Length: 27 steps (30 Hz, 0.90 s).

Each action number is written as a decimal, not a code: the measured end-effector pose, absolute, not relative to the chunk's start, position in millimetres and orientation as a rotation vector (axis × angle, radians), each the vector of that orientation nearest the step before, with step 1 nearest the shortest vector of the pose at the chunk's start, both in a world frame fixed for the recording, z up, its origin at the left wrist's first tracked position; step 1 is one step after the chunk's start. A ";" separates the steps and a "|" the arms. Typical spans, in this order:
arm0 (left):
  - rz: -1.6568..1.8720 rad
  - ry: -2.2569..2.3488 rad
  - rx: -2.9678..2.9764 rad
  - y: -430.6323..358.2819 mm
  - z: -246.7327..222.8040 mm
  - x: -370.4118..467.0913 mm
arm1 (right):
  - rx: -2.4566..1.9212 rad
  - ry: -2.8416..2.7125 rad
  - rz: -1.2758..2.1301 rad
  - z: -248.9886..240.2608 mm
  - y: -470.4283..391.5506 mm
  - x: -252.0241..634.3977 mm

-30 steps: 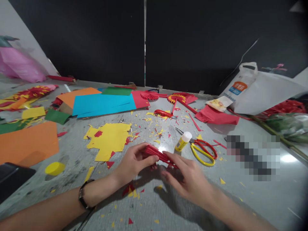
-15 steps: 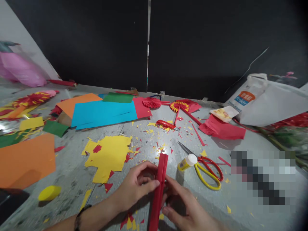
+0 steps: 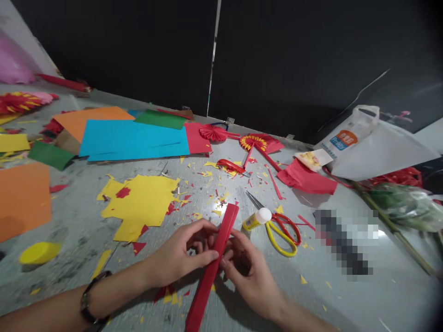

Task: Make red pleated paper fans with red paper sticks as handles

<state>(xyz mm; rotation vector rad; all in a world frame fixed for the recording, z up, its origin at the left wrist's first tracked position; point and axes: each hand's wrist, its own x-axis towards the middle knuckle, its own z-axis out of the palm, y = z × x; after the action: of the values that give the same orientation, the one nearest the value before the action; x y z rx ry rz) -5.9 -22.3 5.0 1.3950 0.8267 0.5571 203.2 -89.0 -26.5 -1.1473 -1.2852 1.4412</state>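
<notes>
A long narrow strip of folded red paper (image 3: pixel 212 265) is held between both hands, slanting from upper right to lower left. My left hand (image 3: pixel 190 249) grips it from the left, thumb on top and fingers curled beneath. From the right, my right hand (image 3: pixel 247 269) pinches its edge between thumb and fingers, which are partly hidden. Just beyond the right hand lie a glue stick (image 3: pixel 256 219) with a white cap and scissors (image 3: pixel 281 234) with one red and one yellow handle. Left of the strip is a jagged yellow sheet (image 3: pixel 143 205).
Pleated red (image 3: pixel 212 133) and red-yellow rosettes (image 3: pixel 254 143) lie at the back, near a red-handled cutter (image 3: pixel 231 166). Blue (image 3: pixel 134 140) and orange sheets (image 3: pixel 24 198) cover the left. A white plastic bag (image 3: pixel 377 147) stands at right. Paper scraps litter the table; a dark wall rises behind.
The view has shifted and tilted slightly. The red paper strip leans further, its lower end now more to the left, and both hands still hold it.
</notes>
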 end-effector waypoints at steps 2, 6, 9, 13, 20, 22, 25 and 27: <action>0.553 0.847 1.421 -21.9 5.3 -5.7 | -1.139 -1.235 1.479 -28.5 -89.4 203.2; 0.524 0.831 1.466 -21.5 5.2 -5.6 | -1.140 -1.155 1.539 -27.4 -87.9 202.2; 0.499 0.794 1.481 -22.6 7.7 -5.0 | -1.162 -1.221 1.466 -22.1 -86.5 201.3; 0.487 0.770 1.614 -23.5 12.0 -5.1 | -1.202 -1.337 1.365 -18.6 -85.7 199.5; 0.434 0.694 1.683 -18.8 10.9 -8.2 | -1.189 -1.296 1.451 -24.9 -85.1 198.9; 0.433 0.682 1.668 -18.6 10.9 -8.0 | -1.156 -1.266 1.483 -24.7 -85.2 198.7; 0.437 0.695 1.628 -19.1 11.4 -7.4 | -1.103 -1.229 1.513 -23.1 -84.8 198.6; 0.424 0.710 1.591 -19.1 11.3 -7.4 | -1.078 -1.200 1.521 -21.8 -84.0 199.0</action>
<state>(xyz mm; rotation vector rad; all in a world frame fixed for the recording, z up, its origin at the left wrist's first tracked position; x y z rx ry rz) -7.4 -19.1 11.3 1.5912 0.7098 0.4244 199.0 -84.0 -21.8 -1.0783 -1.1996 1.5209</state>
